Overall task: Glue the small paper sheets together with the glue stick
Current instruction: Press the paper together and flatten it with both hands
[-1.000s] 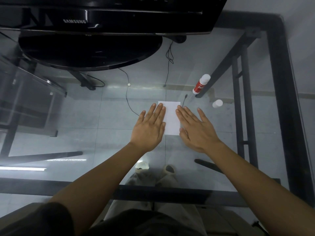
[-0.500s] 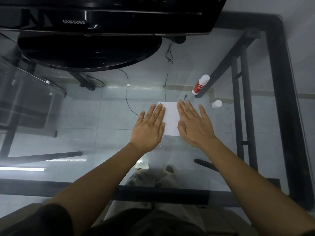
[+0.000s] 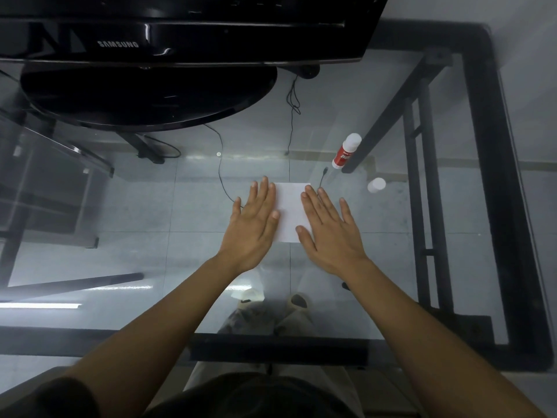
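White paper sheet (image 3: 291, 211) lying on glass table (image 3: 168, 206), between flat hands; red-and-white glue stick (image 3: 346, 151) lying behind-right, small white cap (image 3: 376, 185) near it.

A glass table (image 3: 180, 267) carries white paper sheets (image 3: 291, 212), a glue stick (image 3: 346, 151), its cap (image 3: 376, 185) and a monitor (image 3: 150, 95).

White paper sheets (image 3: 291, 211) flat on glass, centre. Glue stick (image 3: 346, 150), red-and-white, lying at 1 o'clock; white cap (image 3: 376, 185) apart, at 2 o'clock.

Samsung monitor (image 3: 180, 40) on glass table (image 3: 150, 212)
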`<state>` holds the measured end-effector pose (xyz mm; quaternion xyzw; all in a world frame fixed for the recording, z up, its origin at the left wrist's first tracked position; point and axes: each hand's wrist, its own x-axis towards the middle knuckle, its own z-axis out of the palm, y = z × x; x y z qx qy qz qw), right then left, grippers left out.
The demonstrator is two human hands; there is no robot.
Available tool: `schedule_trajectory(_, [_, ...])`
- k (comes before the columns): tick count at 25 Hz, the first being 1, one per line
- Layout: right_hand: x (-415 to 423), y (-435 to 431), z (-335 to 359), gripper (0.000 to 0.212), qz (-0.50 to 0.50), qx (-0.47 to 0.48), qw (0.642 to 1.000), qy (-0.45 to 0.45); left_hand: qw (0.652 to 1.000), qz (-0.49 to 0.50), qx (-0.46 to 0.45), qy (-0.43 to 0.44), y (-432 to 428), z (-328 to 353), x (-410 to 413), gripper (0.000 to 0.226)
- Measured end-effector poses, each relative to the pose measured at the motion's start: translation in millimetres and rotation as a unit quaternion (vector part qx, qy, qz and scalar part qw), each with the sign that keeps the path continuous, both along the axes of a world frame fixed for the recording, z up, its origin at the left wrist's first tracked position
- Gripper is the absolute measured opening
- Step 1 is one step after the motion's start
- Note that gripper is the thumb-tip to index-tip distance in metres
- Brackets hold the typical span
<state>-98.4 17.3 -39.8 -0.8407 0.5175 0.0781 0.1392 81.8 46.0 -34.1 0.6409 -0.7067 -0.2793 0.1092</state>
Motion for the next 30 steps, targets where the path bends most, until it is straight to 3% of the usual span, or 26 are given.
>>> schedule_trajectory(1, [0,0,-1,0.064,-0.002,0.0,1.0,-0.008,1.0,-0.013,-0.004,0.007,1,2,2,0.056])
schedule_trajectory(5, [0,1,-1,0.065,-0.003,0.004,1.0,-0.021,0.972,-0.177,-0.036,-0.151,0,-2,4,0.056])
schedule_trajectory(8, [-1,0,-2,0.064,-0.004,0.002,1.0,-0.022,0.96,-0.207,-0.035,-0.184,-20,-6,15,0.055])
schedule_trajectory(13, [-1,0,-5,0.065,-0.003,-0.008,1.0,-0.021,0.96,-0.181,-0.04,-0.211,-38,-4,28,0.059])
schedule_trajectory(22, [1,1,-6,0.065,-0.01,-0.02,1.0,-0.018,0.976,-0.036,-0.003,-0.216,-1,-9,-4,0.063])
schedule_trajectory(30, [1,3,-5,0.063,-0.016,-0.02,0.999,-0.021,0.987,-0.009,0.01,-0.158,4,-14,-6,0.061])
